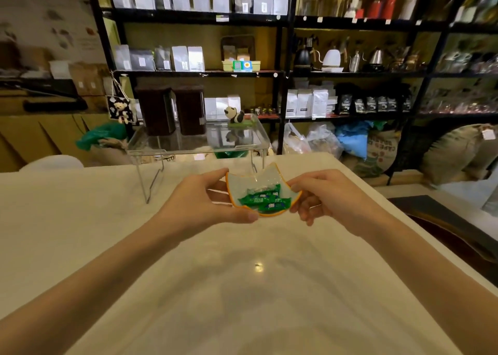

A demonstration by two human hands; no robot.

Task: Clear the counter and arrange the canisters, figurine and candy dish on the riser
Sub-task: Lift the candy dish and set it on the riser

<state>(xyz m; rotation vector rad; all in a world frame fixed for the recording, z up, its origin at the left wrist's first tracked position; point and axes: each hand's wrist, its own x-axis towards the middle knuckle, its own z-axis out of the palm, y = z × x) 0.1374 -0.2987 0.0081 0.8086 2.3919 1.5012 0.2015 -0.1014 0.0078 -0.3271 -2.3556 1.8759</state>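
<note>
The left hand [204,198] pinches the left rim of the candy dish [242,182], held above the near counter [242,287]; the right hand [323,193] grips its right rim. Keep this cat-shaped, orange-edged dish level, green sweets [262,200] inside, while lifting it onto the far clear riser [194,142].

The counter [242,287] has a smooth, pale, stone-like top with a semi-gloss finish that reflects a ceiling light. The riser [196,142] is clear, glossy acrylic. The candy dish [244,181] looks glazed and glossy, white inside with an orange rim; the candies [262,198] in it are wrapped in shiny green film. The two canisters [172,109] are dark and translucent, with a smooth plastic-like surface. The panda figurine [235,115] has a matt finish. The shelving [283,72] frame is matt black metal.
</note>
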